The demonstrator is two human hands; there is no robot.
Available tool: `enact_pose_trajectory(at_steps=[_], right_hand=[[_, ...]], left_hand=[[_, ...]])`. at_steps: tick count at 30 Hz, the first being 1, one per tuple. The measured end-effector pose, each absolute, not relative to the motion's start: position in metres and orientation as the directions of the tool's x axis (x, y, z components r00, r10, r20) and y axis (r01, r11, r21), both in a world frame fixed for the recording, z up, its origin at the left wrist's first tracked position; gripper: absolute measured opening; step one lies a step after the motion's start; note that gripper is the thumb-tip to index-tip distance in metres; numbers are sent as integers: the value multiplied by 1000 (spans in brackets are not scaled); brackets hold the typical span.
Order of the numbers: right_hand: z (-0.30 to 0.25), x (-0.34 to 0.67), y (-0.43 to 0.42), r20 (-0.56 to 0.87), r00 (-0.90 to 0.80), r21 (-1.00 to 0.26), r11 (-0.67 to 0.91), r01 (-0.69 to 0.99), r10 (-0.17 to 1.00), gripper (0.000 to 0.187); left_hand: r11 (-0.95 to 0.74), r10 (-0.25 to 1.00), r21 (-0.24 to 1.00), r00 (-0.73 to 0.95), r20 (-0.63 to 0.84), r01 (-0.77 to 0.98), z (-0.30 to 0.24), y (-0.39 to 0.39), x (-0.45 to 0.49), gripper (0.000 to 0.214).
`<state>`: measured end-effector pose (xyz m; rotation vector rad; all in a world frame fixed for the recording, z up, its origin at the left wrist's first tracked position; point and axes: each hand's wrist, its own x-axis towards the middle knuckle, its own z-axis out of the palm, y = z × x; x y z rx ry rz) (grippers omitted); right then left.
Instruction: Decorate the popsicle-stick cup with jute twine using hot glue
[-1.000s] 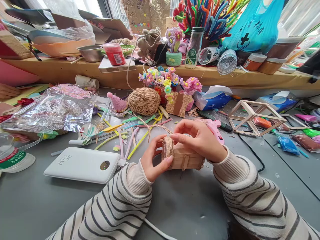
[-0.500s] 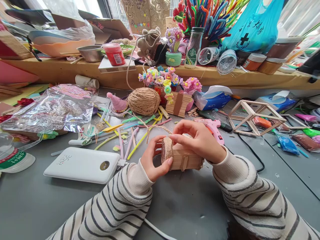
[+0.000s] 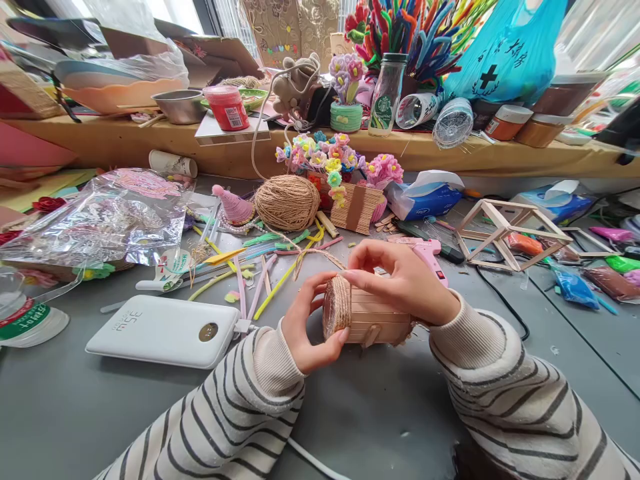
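Observation:
A small barrel-like piece made of wooden craft sticks (image 3: 379, 322) lies on its side, with jute twine wound in a band (image 3: 339, 305) round its left end. My left hand (image 3: 307, 325) grips that wound end, thumb below and fingers on top. At the upper edge of the band, my right hand (image 3: 395, 277) pinches the twine with thumb and forefinger; its other fingers rest over the craft sticks. From the pinch the loose twine (image 3: 320, 251) loops back to a large twine ball (image 3: 287, 203) behind.
Left of my hands lies a white power bank (image 3: 165, 331) with a cable. Pipe cleaners (image 3: 253, 283) are scattered behind it. A pink glue gun (image 3: 427, 257) sits behind my right hand, and a wooden stick frame (image 3: 513, 233) stands farther right. A shelf (image 3: 225, 148) runs along the back.
The stick piece has turned a little in my hands, its small side tab now lower. My right hand has shifted slightly right, and the loose twine lies a bit differently.

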<state>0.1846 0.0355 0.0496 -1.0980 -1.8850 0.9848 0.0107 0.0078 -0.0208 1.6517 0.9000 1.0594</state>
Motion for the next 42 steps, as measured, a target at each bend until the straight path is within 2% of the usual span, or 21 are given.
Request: enact_pose_trajectory(at_steps=[9,14,23,32,39,42], right_hand=[[45,182,35,193,-368,-886,323,333,909,15],[45,181,35,188,-315,-891,297,344,930,12],[47,181,34,177,-310,-910,275,310,934,14],[50,181,32,237,-318,-849,355,393,918,10],[51,179,29,264,-326,-822,389,417,908,10],[51,179,29,264,-324,-821,388,419,909,9]], left_hand=[[-168,950,981,282,136,92,-15,8,15,60],[-169,947,981,291,134,96,-15,8,14,59],[-251,917,965,338,211,78,-16,6,13,62],[-325,892,945,339,299,21,-15,7,10,61],[-461,827,887,360,432,-3,-21,8,9,71],[-516,793,857,368,485,-19,-19,9,9,68]])
